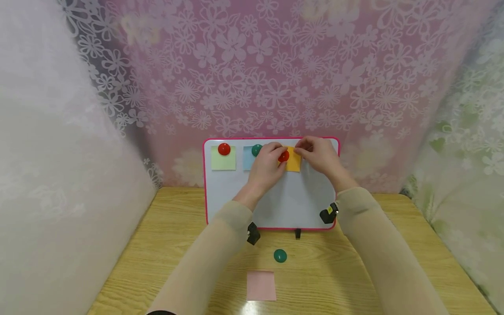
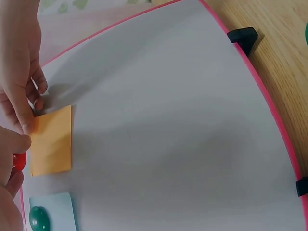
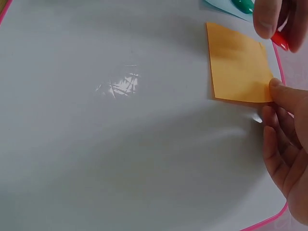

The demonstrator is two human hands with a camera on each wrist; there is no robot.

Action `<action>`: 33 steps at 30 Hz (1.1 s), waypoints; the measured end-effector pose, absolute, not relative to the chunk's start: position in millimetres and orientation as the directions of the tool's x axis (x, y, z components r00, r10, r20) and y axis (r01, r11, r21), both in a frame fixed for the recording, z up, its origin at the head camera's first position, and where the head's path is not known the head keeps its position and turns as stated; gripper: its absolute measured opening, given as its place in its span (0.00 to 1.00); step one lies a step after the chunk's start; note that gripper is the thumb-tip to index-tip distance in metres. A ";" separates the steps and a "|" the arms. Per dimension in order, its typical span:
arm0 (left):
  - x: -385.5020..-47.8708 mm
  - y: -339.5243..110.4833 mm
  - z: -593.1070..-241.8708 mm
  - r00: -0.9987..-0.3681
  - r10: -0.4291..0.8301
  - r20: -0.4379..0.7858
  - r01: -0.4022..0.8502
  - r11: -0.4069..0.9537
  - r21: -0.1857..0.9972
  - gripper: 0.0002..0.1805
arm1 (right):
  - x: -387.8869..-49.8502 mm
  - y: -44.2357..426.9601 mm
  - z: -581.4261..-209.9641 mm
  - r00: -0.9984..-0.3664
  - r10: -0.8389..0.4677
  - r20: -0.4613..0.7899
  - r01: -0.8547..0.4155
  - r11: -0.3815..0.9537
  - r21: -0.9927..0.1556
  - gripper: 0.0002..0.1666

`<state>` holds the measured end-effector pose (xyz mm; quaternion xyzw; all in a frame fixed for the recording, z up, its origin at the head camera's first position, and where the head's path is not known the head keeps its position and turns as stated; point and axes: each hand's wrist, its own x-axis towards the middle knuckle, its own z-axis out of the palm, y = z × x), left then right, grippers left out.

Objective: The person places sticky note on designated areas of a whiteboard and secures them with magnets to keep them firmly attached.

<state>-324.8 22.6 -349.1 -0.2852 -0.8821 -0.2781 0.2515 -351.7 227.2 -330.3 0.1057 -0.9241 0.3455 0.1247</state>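
Note:
My left hand point(image 1: 267, 167) pinches a round red magnet point(image 1: 284, 156) between thumb and fingers, over the upper left part of an orange paper note point(image 1: 293, 164). The note lies against the upper right area of a pink-framed whiteboard point(image 1: 291, 203). At the note's upper right corner, my right hand point(image 1: 320, 156) pinches the paper with thumb and forefinger. In the right wrist view the red magnet point(image 3: 280, 41) shows just off the orange note point(image 3: 238, 67); whether it touches the board cannot be told.
A green note point(image 1: 223, 163) under a red magnet point(image 1: 224, 149) and a blue note point(image 1: 248, 163) under a green magnet point(image 1: 257, 150) hang to the left. On the wooden table point(image 1: 177, 210) lie another green magnet point(image 1: 280, 256) and a pink note point(image 1: 261, 286).

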 end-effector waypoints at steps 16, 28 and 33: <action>-333.9 56.0 -339.3 -0.763 0.262 0.591 0.533 0.772 0.346 0.20 | -354.5 227.5 -335.5 -0.930 -0.118 0.348 -0.317 0.738 -0.596 0.13; -337.9 56.4 -342.4 -0.789 0.238 0.567 0.498 0.788 0.363 0.20 | -352.4 225.8 -334.1 -0.928 -0.102 0.359 -0.313 0.737 -0.599 0.12; -337.8 56.2 -342.3 -0.806 0.224 0.548 0.475 0.797 0.373 0.20 | -352.2 225.3 -335.3 -0.926 -0.105 0.362 -0.319 0.731 -0.603 0.14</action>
